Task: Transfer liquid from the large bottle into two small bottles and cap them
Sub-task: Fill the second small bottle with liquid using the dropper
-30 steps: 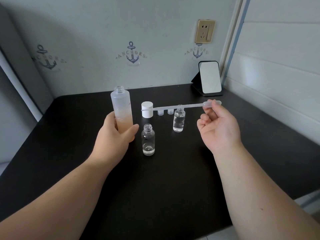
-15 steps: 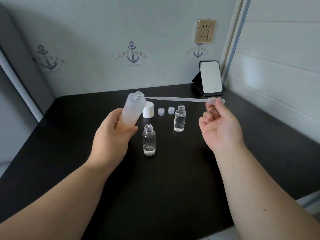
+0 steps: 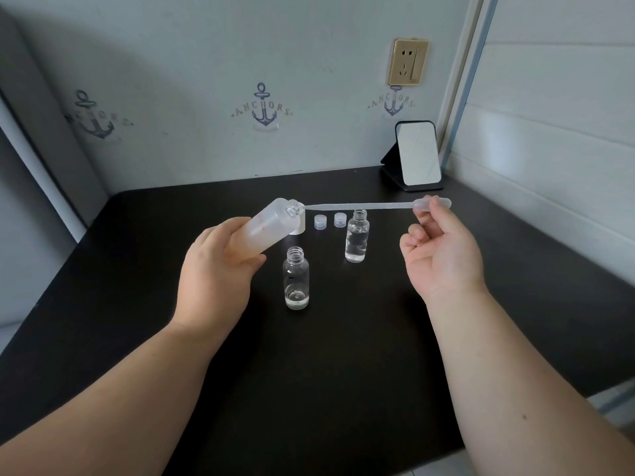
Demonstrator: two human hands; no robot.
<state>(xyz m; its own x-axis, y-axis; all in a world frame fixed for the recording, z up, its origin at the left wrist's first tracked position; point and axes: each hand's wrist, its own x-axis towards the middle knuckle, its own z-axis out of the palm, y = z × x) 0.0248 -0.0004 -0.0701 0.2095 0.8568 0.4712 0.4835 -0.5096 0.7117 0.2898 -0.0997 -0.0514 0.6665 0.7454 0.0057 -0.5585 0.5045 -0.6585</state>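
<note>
My left hand (image 3: 220, 269) grips the large frosted bottle (image 3: 266, 228), lifted off the table and tilted so its open mouth faces right. My right hand (image 3: 439, 249) pinches the bulb of a clear plastic pipette (image 3: 364, 206), held level with its tip at the bottle's mouth. One small clear bottle (image 3: 296, 278) stands uncapped in front, with a little liquid at its bottom. A second small bottle (image 3: 357, 240) stands uncapped further right, fuller. Two small clear caps (image 3: 320, 222) (image 3: 340, 219) lie behind them. The large white cap (image 3: 299, 225) is partly hidden behind the tilted bottle.
All of this is on a black table (image 3: 309, 355) set against a wall. A small standing mirror (image 3: 417, 154) sits at the back right corner. A wall socket (image 3: 408, 61) is above it. The table's right edge runs close to a white panelled wall.
My left hand lifted the large bottle from upright on the table and tilted it right. My right hand swung the pipette up, and its tip now meets the bottle's mouth.
</note>
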